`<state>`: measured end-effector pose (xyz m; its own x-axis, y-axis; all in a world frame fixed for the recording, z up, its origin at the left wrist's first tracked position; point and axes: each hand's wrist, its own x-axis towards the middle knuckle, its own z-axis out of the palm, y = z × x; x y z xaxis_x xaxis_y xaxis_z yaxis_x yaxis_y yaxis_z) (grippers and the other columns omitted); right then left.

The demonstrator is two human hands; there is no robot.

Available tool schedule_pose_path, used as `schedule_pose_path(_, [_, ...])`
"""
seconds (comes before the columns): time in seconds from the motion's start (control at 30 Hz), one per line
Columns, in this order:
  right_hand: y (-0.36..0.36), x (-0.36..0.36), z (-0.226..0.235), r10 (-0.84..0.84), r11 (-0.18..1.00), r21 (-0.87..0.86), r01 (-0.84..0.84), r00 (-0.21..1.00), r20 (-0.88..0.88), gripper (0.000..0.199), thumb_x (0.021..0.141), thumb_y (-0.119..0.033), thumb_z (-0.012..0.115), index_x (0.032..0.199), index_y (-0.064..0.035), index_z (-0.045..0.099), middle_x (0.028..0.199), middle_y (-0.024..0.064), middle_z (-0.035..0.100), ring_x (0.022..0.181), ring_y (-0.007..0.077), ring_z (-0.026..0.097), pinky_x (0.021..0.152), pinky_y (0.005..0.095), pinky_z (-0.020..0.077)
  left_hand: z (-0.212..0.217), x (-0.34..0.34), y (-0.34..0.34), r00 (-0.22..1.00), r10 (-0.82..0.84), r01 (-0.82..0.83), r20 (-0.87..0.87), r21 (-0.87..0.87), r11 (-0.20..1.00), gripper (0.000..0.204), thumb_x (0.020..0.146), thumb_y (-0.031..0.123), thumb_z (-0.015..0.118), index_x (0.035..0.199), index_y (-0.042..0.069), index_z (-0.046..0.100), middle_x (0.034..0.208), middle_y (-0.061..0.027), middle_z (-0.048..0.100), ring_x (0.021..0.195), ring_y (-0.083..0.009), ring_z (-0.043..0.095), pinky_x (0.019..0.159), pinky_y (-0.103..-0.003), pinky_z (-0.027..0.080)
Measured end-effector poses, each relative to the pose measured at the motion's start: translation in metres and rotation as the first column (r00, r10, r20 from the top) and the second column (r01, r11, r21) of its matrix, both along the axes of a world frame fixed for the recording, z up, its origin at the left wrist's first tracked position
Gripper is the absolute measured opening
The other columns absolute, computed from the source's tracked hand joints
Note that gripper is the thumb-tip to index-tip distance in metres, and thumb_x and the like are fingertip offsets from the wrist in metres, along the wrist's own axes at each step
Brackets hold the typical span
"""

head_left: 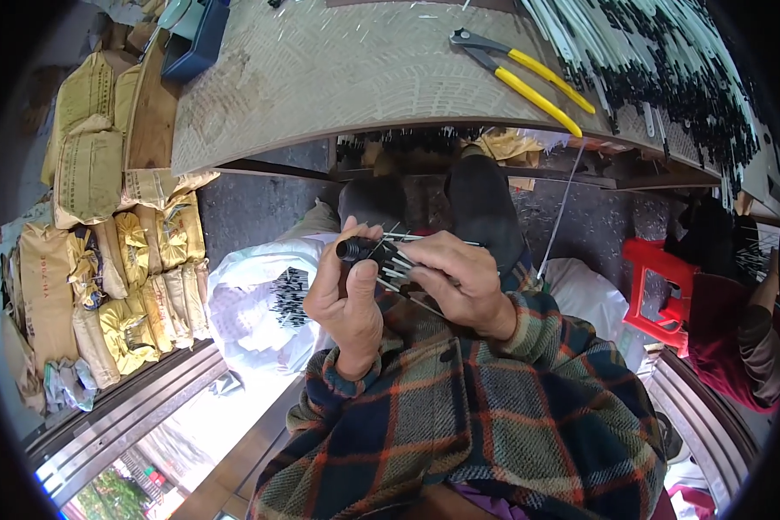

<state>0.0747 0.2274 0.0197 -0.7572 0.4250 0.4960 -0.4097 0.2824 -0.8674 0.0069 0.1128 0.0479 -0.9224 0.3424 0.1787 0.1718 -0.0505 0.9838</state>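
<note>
My left hand (347, 303) is closed round a short black ribbed cylinder (354, 250), held between thumb and fingers above my lap. Several thin pale rods (394, 263) fan out from beside it toward my right hand (461, 282). The fingers of that hand are bent and pinch the rods near their middle. Whether the rods sit inside the cylinder or only lie against it I cannot tell. Left of my lap, an open white plastic bag (256, 277) holds a heap of black-tipped pieces.
Ahead is a worktable (338, 78) with yellow-handled cutters (524, 78) and a large pile of black-tipped pale rods (659, 78). Brown wrapped packages (87, 173) are stacked at left. A red plastic stool (659, 290) stands at right beside another person's sleeve (763, 338).
</note>
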Motion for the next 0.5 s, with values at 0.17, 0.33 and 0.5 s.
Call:
schedule_pose_path(0.17, [0.012, -0.01, -0.001, 0.19, 0.966, -0.179, -0.187, 0.982, -0.001, 0.026, 0.074, 0.006, 0.062, 0.1, 0.004, 0.063, 0.081, 0.0141, 0.063, 0.069, 0.0203, 0.061, 0.06, 0.0266, 0.0464, -0.002, 0.0, -0.002, 1.0, 0.012, -0.012, 0.012, 0.022, 1.0, 0.039, 0.086, 0.021, 0.059, 0.108, -0.011, 0.054, 0.096, -0.0171, 0.062, 0.091, -0.0207, 0.06, 0.086, -0.031, 0.045])
schedule_pose_path(0.33, [0.029, -0.016, -0.001, 0.383, 0.903, -0.24, -0.357, 0.921, 0.071, 0.027, 0.074, 0.005, 0.063, 0.101, 0.0013, 0.063, 0.076, 0.0126, 0.063, 0.067, 0.0194, 0.062, 0.058, 0.0273, 0.0465, -0.005, -0.004, -0.004, 0.999, -0.026, 0.025, -0.041, -0.011, 1.0, 0.043, 0.087, 0.025, 0.058, 0.109, -0.011, 0.054, 0.097, -0.017, 0.062, 0.09, -0.0204, 0.06, 0.083, -0.03, 0.046])
schedule_pose_path(0.5, [0.019, -0.012, -0.003, 0.062, 0.959, 0.282, -0.027, 0.991, -0.117, 0.036, 0.068, 0.008, 0.061, 0.104, 0.0048, 0.06, 0.081, 0.0144, 0.063, 0.065, 0.025, 0.064, 0.056, 0.0297, 0.0515, -0.004, -0.003, -0.001, 0.985, -0.038, 0.027, -0.167, -0.069, 0.997, 0.03, 0.087, 0.017, 0.053, 0.102, -0.009, 0.057, 0.092, -0.0136, 0.062, 0.09, -0.0192, 0.058, 0.097, -0.039, 0.038])
